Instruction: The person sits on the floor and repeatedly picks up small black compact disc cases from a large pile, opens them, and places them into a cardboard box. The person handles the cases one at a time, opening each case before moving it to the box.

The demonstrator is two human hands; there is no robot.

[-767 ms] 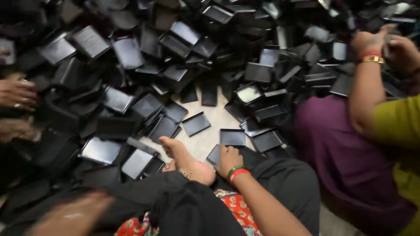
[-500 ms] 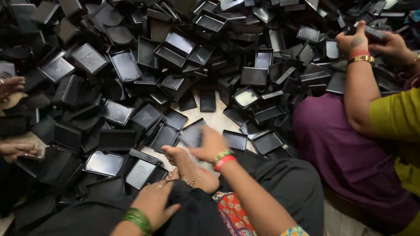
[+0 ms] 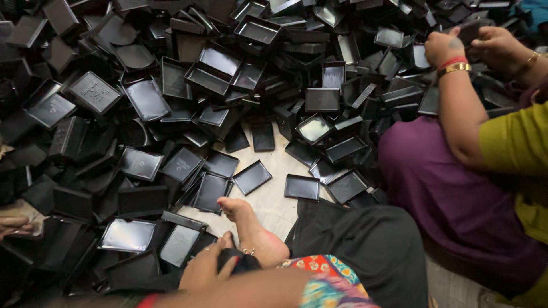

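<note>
One hand (image 3: 204,269) of the person wearing the camera shows at the near edge, reaching leftward from an arm that crosses the bottom of the view; which hand it is cannot be told for sure, though the crossing forearm suggests the right. Its fingers (image 3: 224,267) curl loosely around the black trouser hem (image 3: 242,261) just beside the bare foot (image 3: 246,225), which rests on the pale floor (image 3: 268,197). The other hand is out of view. Just left of the hand lies an upturned black tray (image 3: 178,244), with a shiny flat lid (image 3: 128,234) farther left, both at the near fringe of a great heap of black box halves (image 3: 217,68) that fills the far and left parts of the scene. Two single trays (image 3: 252,177) and (image 3: 302,187) lie apart on the bare floor ahead of the foot. On the right sits a co-worker in purple and yellow-green, whose hands (image 3: 474,45) hold a black piece over the far pile. Another person's fingertips (image 3: 14,225) show at the left edge.
</note>
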